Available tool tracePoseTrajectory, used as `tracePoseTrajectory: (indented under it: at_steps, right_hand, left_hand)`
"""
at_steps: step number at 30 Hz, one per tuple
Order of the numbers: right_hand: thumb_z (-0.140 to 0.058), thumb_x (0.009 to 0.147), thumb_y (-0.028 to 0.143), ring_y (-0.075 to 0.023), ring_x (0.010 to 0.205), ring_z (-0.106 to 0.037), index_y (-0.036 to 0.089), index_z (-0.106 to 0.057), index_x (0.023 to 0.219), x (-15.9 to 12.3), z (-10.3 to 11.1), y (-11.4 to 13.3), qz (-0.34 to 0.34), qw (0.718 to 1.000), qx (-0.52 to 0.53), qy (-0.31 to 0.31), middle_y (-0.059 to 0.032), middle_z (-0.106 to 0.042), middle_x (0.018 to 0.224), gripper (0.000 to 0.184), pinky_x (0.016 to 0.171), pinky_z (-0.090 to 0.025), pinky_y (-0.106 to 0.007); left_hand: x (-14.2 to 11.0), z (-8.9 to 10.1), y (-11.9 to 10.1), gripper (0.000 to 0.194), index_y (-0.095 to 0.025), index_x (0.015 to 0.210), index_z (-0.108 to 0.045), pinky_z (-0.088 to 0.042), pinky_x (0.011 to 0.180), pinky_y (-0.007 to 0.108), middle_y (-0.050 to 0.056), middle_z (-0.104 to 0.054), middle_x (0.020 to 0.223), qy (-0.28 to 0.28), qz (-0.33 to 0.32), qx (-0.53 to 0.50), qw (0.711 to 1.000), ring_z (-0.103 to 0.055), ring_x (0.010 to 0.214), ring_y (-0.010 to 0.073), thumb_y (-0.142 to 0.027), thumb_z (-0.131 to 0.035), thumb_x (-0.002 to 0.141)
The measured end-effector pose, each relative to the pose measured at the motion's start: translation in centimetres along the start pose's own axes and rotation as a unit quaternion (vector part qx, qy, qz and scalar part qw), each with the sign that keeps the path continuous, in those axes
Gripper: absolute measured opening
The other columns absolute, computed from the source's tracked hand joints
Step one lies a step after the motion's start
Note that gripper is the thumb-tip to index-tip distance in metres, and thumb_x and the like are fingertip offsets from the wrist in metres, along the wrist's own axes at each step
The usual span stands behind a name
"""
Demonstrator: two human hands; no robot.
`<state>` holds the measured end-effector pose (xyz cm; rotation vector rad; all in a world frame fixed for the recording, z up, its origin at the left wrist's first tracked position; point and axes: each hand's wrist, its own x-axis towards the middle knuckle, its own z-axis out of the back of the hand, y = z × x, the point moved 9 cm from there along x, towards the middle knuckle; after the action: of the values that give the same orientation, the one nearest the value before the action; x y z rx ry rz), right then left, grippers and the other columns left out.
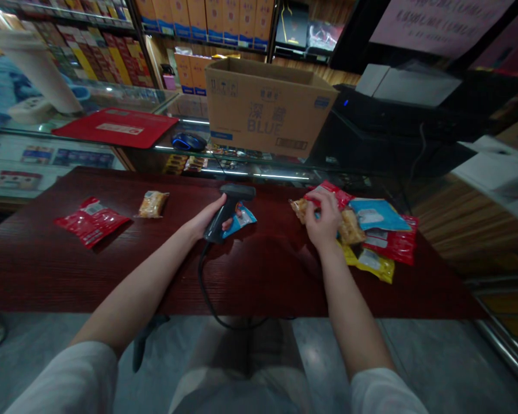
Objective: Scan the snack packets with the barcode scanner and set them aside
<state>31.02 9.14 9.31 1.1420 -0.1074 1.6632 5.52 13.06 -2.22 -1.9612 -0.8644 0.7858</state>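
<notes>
While left hand (pixel 207 217) wraps smooth plastic scanner (pixel 223 217), right hand (pixel 324 218) curls half-open over crinkly packets (pixel 379 215).

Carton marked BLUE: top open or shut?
Open. The carton shows its inside walls above the front panel, with no flaps across the top. Can't tell whether anything's inside.

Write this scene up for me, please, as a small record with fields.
Left hand: closed around a dark corded scanner, with a small blue packet at its fingers
Right hand: over the pile, fingers at a red packet
Table, left side: flat red packet, clear-wrapped snack
Table, right side: pile with large blue packet and yellow packets
Behind table: cardboard box, red mat, mouse
</notes>
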Motion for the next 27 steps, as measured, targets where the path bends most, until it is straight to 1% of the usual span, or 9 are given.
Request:
tracePoseTrajectory:
  at_steps: [3, 5, 7, 10, 13, 15, 18, 22, 27]
  right_hand:
    - [-0.048, 0.092, 0.030, -0.0239, 0.090, -0.064, 0.021, -0.063, 0.103, -1.4, -4.7, 0.1, -0.038, 0.989, 0.053, 0.133, -0.0103, -0.068, 0.099, 0.021, 0.086, -0.053, -0.040]
    - [-0.054, 0.091, 0.034, -0.0219, 0.083, -0.064, 0.019, -0.064, 0.107, -2.6, -7.2, -0.1, -0.066, 0.975, 0.069, 0.199, -0.0097, -0.069, 0.100, 0.024, 0.082, -0.053, -0.038]
    - [-0.058, 0.090, 0.038, -0.0209, 0.081, -0.064, 0.018, -0.065, 0.108, -3.6, -9.0, -0.2, -0.079, 0.964, 0.074, 0.243, -0.0099, -0.069, 0.102, 0.028, 0.081, -0.052, -0.037]
    - [-0.060, 0.090, 0.038, -0.0204, 0.082, -0.064, 0.017, -0.069, 0.106, -4.4, -10.5, 0.0, -0.070, 0.954, 0.062, 0.286, -0.0101, -0.068, 0.106, 0.028, 0.083, -0.051, -0.037]
    - [-0.059, 0.091, 0.034, -0.0213, 0.086, -0.065, 0.017, -0.071, 0.104, -4.7, -11.2, -0.1, -0.064, 0.949, 0.051, 0.303, -0.0102, -0.068, 0.107, 0.025, 0.085, -0.051, -0.038]
    - [-0.058, 0.092, 0.033, -0.0223, 0.091, -0.065, 0.018, -0.072, 0.103, -4.8, -11.4, -0.3, -0.063, 0.949, 0.053, 0.304, -0.0100, -0.069, 0.107, 0.023, 0.086, -0.051, -0.038]
    - [-0.060, 0.091, 0.035, -0.0239, 0.093, -0.064, 0.020, -0.073, 0.104, -4.9, -11.8, -0.6, -0.057, 0.949, 0.052, 0.304, -0.0099, -0.070, 0.106, 0.024, 0.087, -0.050, -0.040]
    - [-0.062, 0.089, 0.039, -0.0243, 0.089, -0.063, 0.020, -0.073, 0.097, -5.0, -12.2, -1.3, -0.067, 0.951, 0.069, 0.295, -0.0099, -0.071, 0.102, 0.023, 0.088, -0.049, -0.042]
    - [-0.065, 0.081, 0.043, -0.0201, 0.083, -0.064, 0.021, -0.065, 0.080, -4.8, -12.4, -2.6, -0.155, 0.924, 0.211, 0.279, -0.0046, -0.070, 0.087, 0.023, 0.082, -0.051, -0.036]
  left_hand:
    - [-0.4, -0.5, 0.1, 0.062, -0.012, 0.103, -0.069, -0.041, 0.040, 0.021, 0.002, -0.056, 0.053, 0.028, 0.014, -0.021, 0.999, -0.049, 0.041, 0.0115, -0.069, -0.052, 0.090]
    - [-0.9, -0.3, -0.7, 0.057, -0.013, 0.108, -0.068, -0.040, 0.039, 0.022, 0.004, -0.063, 0.063, 0.019, 0.003, -0.037, 0.999, -0.048, 0.041, 0.0100, -0.065, -0.053, 0.092]
    - [-1.5, 0.5, -2.1, 0.055, -0.013, 0.110, -0.067, -0.040, 0.038, 0.022, 0.006, -0.067, 0.073, -0.011, -0.024, -0.048, 0.998, -0.048, 0.041, 0.0088, -0.063, -0.052, 0.093]
    - [-2.1, 2.4, -3.8, 0.053, -0.012, 0.109, -0.066, -0.040, 0.038, 0.021, 0.008, -0.069, 0.079, -0.075, -0.059, -0.049, 0.994, -0.048, 0.040, 0.0078, -0.060, -0.051, 0.095]
    - [-1.9, 3.8, -3.4, 0.052, -0.011, 0.105, -0.066, -0.040, 0.037, 0.020, 0.006, -0.067, 0.072, -0.121, -0.036, -0.034, 0.991, -0.047, 0.039, 0.0078, -0.060, -0.048, 0.097]
    - [-1.4, 3.8, -2.4, 0.053, -0.011, 0.102, -0.066, -0.040, 0.037, 0.020, 0.004, -0.062, 0.064, -0.124, -0.007, -0.008, 0.992, -0.048, 0.039, 0.0086, -0.060, -0.048, 0.096]
    - [-0.6, 2.4, -1.5, 0.054, -0.009, 0.098, -0.066, -0.041, 0.038, 0.020, 0.003, -0.061, 0.060, -0.097, -0.004, 0.029, 0.995, -0.050, 0.040, 0.0095, -0.060, -0.051, 0.095]
    - [-0.4, 0.1, -1.0, 0.051, -0.008, 0.103, -0.065, -0.041, 0.040, 0.020, 0.005, -0.066, 0.068, -0.053, -0.018, 0.042, 0.998, -0.051, 0.042, 0.0087, -0.058, -0.056, 0.094]
    - [-1.0, -0.3, -1.7, 0.055, -0.008, 0.111, -0.063, -0.040, 0.040, 0.021, 0.009, -0.071, 0.077, -0.022, -0.023, 0.041, 0.999, -0.050, 0.043, 0.0080, -0.059, -0.054, 0.095]
